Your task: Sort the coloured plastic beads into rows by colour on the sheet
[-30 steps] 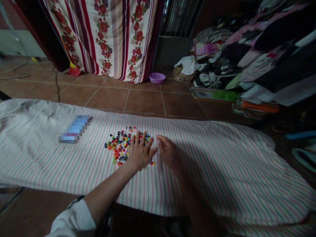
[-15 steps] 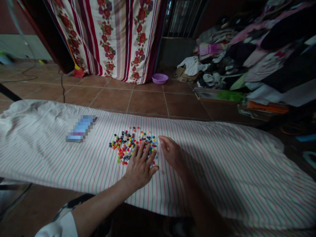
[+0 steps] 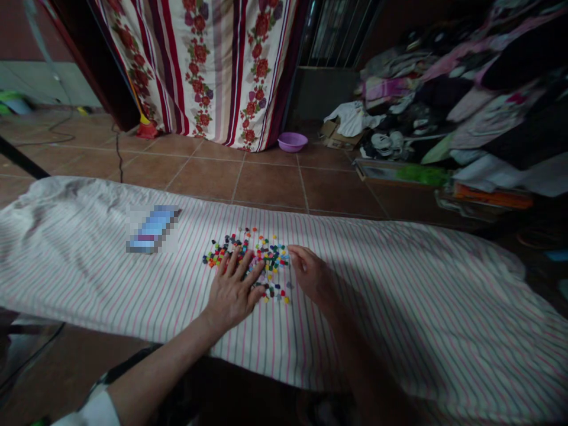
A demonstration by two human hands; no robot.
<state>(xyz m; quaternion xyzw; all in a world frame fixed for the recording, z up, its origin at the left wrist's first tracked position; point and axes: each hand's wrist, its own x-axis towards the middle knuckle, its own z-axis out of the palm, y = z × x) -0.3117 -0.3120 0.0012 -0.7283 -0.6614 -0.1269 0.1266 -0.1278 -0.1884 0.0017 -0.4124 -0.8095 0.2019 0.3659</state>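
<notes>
Since a moment ago, the left hand (image 3: 233,291) has slid to the left side of the pile of little blocks (image 3: 270,260), and the right hand (image 3: 313,275) has stayed by the pile's right edge. Closest of all, one white sleeve (image 3: 95,411) shows below and left of the pile. Left fingers are spread wide, palm down over the pile, and they hide some blocks. Right fingers are close together with the thumb near; I cannot tell if they pinch a block. Too many blocks to count lie on one stripy cloth (image 3: 168,302). Left of the pile is one flat blue thing (image 3: 155,228), all blurry. Past the pile is a brown tile floor (image 3: 266,180), with one purple bowl (image 3: 293,142) a bit right and one red and yellow broom (image 3: 146,128) far left. Behind the pile hangs one flowery curtain (image 3: 226,71), and off to the pile's right is one big heap of clothes (image 3: 461,100).
</notes>
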